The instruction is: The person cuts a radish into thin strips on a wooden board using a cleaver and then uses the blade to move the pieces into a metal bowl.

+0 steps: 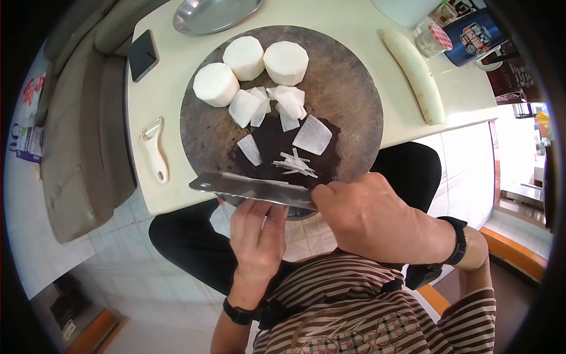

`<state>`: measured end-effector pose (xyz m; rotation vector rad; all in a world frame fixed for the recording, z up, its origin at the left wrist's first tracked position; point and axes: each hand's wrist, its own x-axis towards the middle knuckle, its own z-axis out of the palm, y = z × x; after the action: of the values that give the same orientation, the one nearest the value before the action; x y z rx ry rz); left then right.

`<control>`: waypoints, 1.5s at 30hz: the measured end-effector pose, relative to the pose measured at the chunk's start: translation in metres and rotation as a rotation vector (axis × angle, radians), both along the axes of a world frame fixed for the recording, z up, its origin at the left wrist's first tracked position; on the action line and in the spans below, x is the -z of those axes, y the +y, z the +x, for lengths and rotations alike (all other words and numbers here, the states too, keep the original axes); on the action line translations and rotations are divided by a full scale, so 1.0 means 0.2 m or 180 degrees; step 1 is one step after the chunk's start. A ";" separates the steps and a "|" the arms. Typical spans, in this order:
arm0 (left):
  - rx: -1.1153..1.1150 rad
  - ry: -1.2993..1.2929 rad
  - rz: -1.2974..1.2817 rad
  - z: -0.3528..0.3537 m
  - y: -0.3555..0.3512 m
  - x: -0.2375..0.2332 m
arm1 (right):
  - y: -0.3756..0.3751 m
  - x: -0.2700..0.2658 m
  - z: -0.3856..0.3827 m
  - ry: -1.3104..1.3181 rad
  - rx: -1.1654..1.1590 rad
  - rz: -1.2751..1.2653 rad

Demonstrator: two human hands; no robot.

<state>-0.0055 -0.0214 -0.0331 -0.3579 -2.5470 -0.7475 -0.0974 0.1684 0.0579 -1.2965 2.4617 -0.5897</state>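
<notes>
A cleaver (250,187) lies across the near edge of the round chopping board (348,100), its handle in my closed right hand (362,215). My left hand (257,233) is against the blade's near side, fingers bent and close together. The blade hides its fingertips and whatever they press on; a thin white edge shows just beyond the blade. Past it on the board lie a small pile of white radish strips (296,163), a thin radish slice (312,135), a narrower slice (249,150), and several overlapping slices (247,108). Several thick peeled radish chunks (286,62) stand at the back.
A peeler (154,150) and a dark phone (143,55) lie on the table's left side. At the back is a metal plate (215,13). A long whole radish (415,76), a jar with a checked lid (433,40) and a blue can (473,38) are on the right.
</notes>
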 end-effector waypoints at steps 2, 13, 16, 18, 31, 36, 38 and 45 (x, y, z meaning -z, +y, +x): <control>0.0002 -0.0145 0.0013 0.01 0.00 0.00 | 0.03 -0.04 0.01 -0.0122 0.0049 0.0081; -0.0015 -0.0081 0.0114 0.02 0.00 0.01 | -0.07 -0.02 0.07 0.0114 -0.0084 0.0260; -0.0009 -0.0070 0.0088 0.02 -0.01 0.01 | -0.11 0.04 0.04 0.0298 -0.0089 -0.0167; 0.0003 -0.0062 0.0064 0.02 0.00 0.01 | -0.09 0.06 0.04 0.0100 0.0014 -0.0288; -0.0010 -0.0082 0.0165 0.03 -0.01 0.01 | -0.02 -0.04 0.07 -0.0065 0.0051 0.0341; -0.0030 0.0060 0.0099 0.00 -0.01 0.00 | -0.13 0.06 0.06 0.0118 0.0015 -0.0338; -0.0051 -0.0023 0.0189 0.01 0.00 0.00 | -0.12 0.08 0.04 0.0085 0.0055 -0.0442; -0.0038 0.0033 0.0187 0.02 0.00 0.03 | 0.00 -0.05 0.05 -0.0183 0.0154 0.0078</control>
<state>-0.0011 -0.0219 -0.0388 -0.3264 -2.5093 -0.8119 -0.0865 0.1677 0.0678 -1.1971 2.4520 -0.5983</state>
